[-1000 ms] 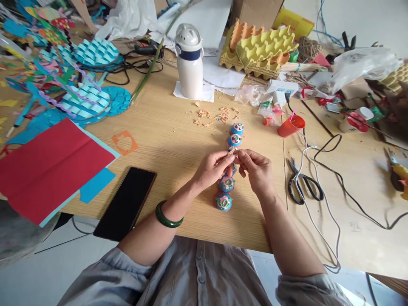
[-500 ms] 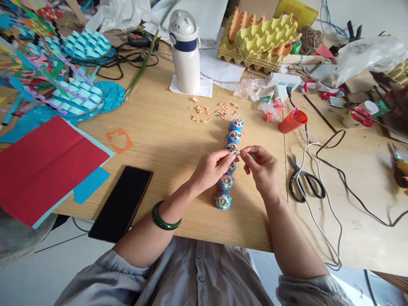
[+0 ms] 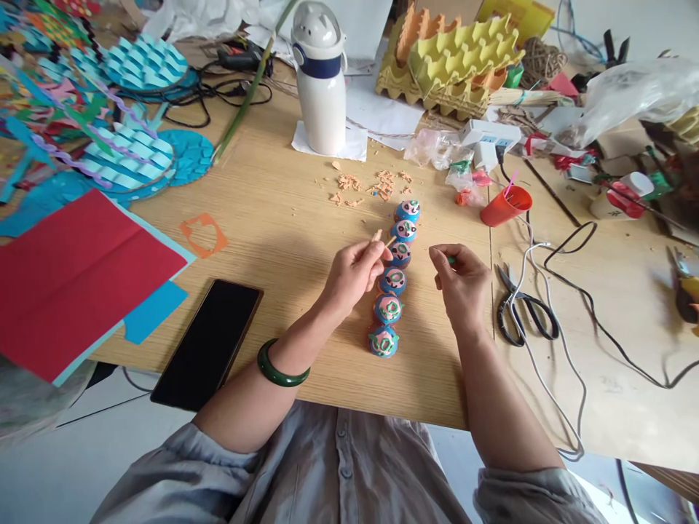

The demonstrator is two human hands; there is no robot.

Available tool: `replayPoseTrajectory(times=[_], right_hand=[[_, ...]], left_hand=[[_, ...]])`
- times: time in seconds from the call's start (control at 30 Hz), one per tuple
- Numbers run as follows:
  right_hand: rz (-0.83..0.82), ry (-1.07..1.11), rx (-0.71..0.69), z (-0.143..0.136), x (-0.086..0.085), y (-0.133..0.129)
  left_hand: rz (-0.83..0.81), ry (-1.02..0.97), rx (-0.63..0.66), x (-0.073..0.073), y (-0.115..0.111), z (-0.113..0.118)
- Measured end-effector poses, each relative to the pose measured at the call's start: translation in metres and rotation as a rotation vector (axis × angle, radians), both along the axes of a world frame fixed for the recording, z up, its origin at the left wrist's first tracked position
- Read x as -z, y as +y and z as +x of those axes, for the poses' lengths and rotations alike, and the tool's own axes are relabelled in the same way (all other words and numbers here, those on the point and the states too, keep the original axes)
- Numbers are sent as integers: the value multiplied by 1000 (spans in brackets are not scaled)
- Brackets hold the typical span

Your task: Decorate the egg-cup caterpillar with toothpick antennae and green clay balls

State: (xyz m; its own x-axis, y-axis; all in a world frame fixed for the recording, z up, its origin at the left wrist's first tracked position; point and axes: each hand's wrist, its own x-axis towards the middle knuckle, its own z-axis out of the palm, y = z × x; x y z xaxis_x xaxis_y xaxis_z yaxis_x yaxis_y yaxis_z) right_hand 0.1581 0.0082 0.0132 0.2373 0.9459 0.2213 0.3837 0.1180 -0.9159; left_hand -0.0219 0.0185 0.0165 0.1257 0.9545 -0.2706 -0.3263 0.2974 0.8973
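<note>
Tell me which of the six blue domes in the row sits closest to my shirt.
The end dome nearest your shirt; the other five domes line up beyond it, toward the orange shavings.

My hands met over the row a second ago; now they are well apart. My left hand (image 3: 356,271) has drawn off leftward, its thin sticks (image 3: 391,241) spread apart, and my right hand (image 3: 464,273) rightward, a green bit (image 3: 451,259) now showing. The fourth ball (image 3: 393,281) is uncovered.

Bright, diffuse light leaves soft shadows on the table (image 3: 633,291), with stretched, slightly blurred picture edges.
</note>
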Motion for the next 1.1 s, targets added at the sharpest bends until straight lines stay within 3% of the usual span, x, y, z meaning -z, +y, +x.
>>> replayPoseTrajectory(times=[0.07,0.17,0.3,0.47,0.63,0.8,0.97,1.1], right_hand=[[-78,15,11,-2,-5,6],[-23,-78,-73,-11,-15,27],[-16,-210,-192,-31,-20,71],[-39,-417,-120,-49,-19,103],[2,-148,-210,-44,-24,86],[-301,227,-394,-44,-25,47],[-312,407,-230,-43,-20,23],[-220,543,-51,-24,-17,25]], left_hand=[[16,-52,-124,0,4,-3],[12,-145,-236,0,8,-7],[-22,-206,-273,4,12,-9],[-62,-193,-271,8,15,-6],[-21,-174,-219,7,10,-4],[106,-36,-88,7,2,-1],[269,223,2,14,-1,2],[268,296,-13,20,1,2]])
